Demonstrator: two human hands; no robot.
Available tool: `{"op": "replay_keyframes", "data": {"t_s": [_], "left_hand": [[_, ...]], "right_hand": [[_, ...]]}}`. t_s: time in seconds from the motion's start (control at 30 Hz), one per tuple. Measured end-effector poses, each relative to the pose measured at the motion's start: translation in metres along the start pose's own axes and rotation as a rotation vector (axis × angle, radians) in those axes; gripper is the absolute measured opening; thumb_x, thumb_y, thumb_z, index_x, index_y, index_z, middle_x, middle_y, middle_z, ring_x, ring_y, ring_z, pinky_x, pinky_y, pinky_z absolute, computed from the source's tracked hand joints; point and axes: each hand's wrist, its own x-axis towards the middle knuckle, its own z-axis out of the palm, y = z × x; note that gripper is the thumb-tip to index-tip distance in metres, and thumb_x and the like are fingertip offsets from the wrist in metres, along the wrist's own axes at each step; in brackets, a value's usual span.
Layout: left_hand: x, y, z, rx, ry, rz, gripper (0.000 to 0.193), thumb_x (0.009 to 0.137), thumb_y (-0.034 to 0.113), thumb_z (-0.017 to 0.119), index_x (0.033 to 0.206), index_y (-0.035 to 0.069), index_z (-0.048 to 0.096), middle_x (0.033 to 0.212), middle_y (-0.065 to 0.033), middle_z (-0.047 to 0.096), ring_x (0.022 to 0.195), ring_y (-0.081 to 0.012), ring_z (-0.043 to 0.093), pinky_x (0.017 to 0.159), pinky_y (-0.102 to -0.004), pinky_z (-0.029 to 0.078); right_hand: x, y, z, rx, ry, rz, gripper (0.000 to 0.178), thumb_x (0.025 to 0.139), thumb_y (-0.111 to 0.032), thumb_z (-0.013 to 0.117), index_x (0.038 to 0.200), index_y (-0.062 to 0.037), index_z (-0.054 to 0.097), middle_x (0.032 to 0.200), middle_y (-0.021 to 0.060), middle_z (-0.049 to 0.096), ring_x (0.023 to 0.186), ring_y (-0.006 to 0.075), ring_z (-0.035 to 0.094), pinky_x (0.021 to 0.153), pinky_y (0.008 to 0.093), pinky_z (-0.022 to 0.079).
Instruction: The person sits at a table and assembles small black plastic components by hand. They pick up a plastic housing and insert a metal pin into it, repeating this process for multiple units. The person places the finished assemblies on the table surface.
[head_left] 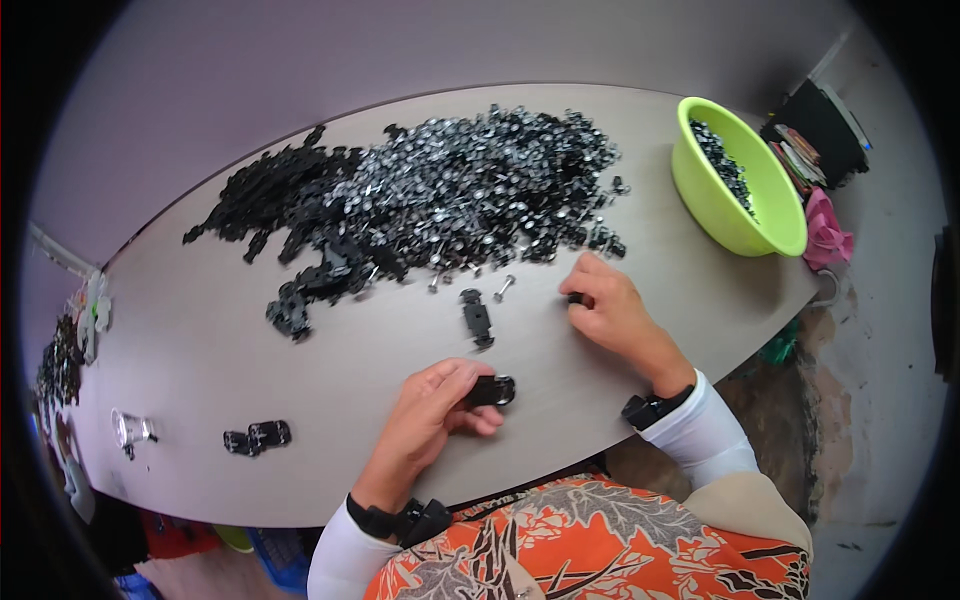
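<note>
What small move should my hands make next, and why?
I'd probably bring the right hand over to the left hand: the right seems to pinch a small dark piece, the left holds a black part, and the two are still apart.

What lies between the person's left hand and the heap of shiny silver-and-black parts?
In the head view, a flat black oblong piece and, beside it, a small silver pin lie there.

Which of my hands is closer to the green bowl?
Right. Your right hand is left of and nearer you than the green bowl, not touching it; your left hand is farther left and closer to your body.
</note>
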Motion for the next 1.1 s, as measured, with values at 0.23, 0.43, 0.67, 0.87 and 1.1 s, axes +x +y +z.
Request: {"op": "replay_keyframes", "data": {"t_s": [0.23,0.43,0.67,0.87,1.1], "left_hand": [[0.009,-0.006,-0.008,-0.275,-0.150,-0.043,0.043,0.100,0.026,0.042,0.117,-0.013,0.050,0.109,-0.0241,0.061,0.093,-0.0331,0.066,0.077,-0.0390,0.058],[0.009,-0.014,-0.012,-0.330,-0.148,-0.046,0.031,0.097,0.021,0.051,0.108,-0.008,0.056,0.103,-0.0208,0.064,0.093,-0.0306,0.067,0.078,-0.0371,0.058],[0.009,-0.018,-0.011,-0.296,-0.129,-0.010,0.026,0.097,0.025,0.053,0.097,0.000,0.057,0.097,-0.0153,0.064,0.087,-0.0252,0.067,0.077,-0.0355,0.059],[0.004,-0.019,-0.006,-0.181,-0.078,0.085,0.025,0.098,0.025,0.051,0.091,0.001,0.056,0.091,-0.0092,0.063,0.083,-0.0193,0.066,0.076,-0.0340,0.058],[-0.002,-0.013,-0.010,-0.117,-0.066,0.150,0.020,0.093,0.021,0.060,0.085,0.004,0.054,0.083,-0.0055,0.061,0.077,-0.0138,0.063,0.071,-0.0312,0.057]], "right_hand": [[-0.021,-0.076,0.014,0.617,-0.018,-0.239,0.013,0.072,0.006,0.065,0.080,-0.0017,0.059,0.085,0.0071,0.056,0.074,0.0189,0.056,0.065,0.0280,0.046],[-0.027,-0.087,0.043,0.289,0.084,-0.429,0.012,0.072,0.006,0.064,0.080,-0.0009,0.059,0.086,0.0101,0.056,0.073,0.0256,0.057,0.063,0.0313,0.047],[-0.029,-0.087,0.040,0.254,0.043,-0.405,0.013,0.071,0.008,0.065,0.078,-0.0007,0.058,0.081,0.0087,0.055,0.059,0.0228,0.055,0.051,0.0319,0.045],[-0.027,-0.094,0.040,0.221,-0.023,-0.416,0.012,0.069,0.008,0.061,0.076,-0.0014,0.057,0.077,0.0093,0.052,0.059,0.0254,0.056,0.051,0.0335,0.045],[-0.029,-0.098,0.048,0.286,0.030,-0.424,0.020,0.070,0.008,0.062,0.086,-0.0017,0.057,0.080,0.0105,0.054,0.062,0.0246,0.058,0.052,0.0326,0.046]]}}
